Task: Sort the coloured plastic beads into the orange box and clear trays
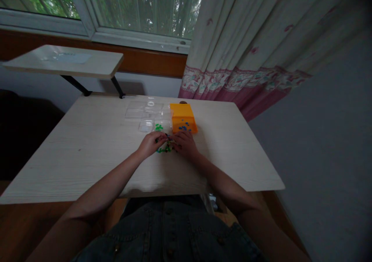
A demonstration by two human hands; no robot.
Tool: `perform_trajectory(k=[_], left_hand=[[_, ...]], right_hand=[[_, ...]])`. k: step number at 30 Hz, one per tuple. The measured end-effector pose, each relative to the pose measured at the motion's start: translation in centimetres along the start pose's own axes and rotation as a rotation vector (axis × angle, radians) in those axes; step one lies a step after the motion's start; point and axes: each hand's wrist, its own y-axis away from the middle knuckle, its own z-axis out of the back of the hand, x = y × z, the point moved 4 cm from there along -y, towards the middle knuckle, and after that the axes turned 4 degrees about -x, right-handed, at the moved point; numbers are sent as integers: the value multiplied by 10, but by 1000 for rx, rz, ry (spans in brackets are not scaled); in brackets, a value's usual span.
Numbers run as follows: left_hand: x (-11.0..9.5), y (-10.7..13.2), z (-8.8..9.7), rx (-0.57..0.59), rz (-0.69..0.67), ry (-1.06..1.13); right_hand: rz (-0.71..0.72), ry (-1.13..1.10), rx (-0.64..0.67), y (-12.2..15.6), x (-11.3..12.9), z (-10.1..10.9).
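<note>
Loose pieces (166,149): on the counter (87,153), just nearside of both grips, mostly green with some dark bits; best gathered in one small heap, never swept wide.
Left grip (150,142): fingers bent toward thumb, tips close to the right grip; probably pinching a small piece, too small to tell for sure.
Right grip (186,144): curled low over the same spot; fingertips partly hidden, impossible to tell whether holding anything.
Handling: likely slippery and quick to spring away; pinch lightly, wrists low, steady with one hand.
Green pieces (158,127): just beyond the left grip, seemingly inside a clear tray.
Blue pieces (183,128): just beyond the right grip, in the orange box (181,110); avoid bumping its wall with knuckles.
Clear boxes (134,113): farther beyond the left grip.
</note>
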Motion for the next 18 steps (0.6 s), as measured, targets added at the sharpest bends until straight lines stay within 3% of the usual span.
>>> perform_trajectory(k=[6,18], left_hand=[[-2,3,-2,32,61,182],[-5,7,-7,98,45,174]], right_hand=[[27,-28,-15,-1,6,0],[10,-118,-40,0,2,-3]])
